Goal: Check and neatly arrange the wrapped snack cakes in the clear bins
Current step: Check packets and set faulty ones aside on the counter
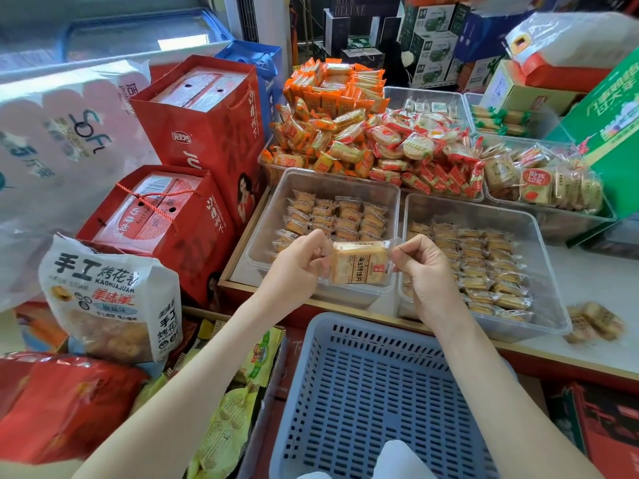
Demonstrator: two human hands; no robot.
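The person holds one wrapped snack cake (359,262) up flat, label toward the camera. The left hand (301,257) pinches the wrapper's left seam and the right hand (423,267) pinches the right seam, fingers curled, so the wrapper is stretched between them. This looks like the checking step.

Directly beneath and behind the cake is the left clear bin (266,233), with neat rows filling its far part and its near part bare. Just to the right of the cake sits the right clear bin (549,271), packed in rows nearly to its front. Below the cake, nearer the person, is a blue slotted basket (363,392). Well to the right of the cake, a few loose cakes (594,321) lie on the counter. Beyond the cake rises a heap of orange and red packs (363,140).

The grip is on thin film only. Pulling the seams apart too hard could split the wrapper, and a slipped pinch would likely drop the cake crooked onto the rows or into the basket.
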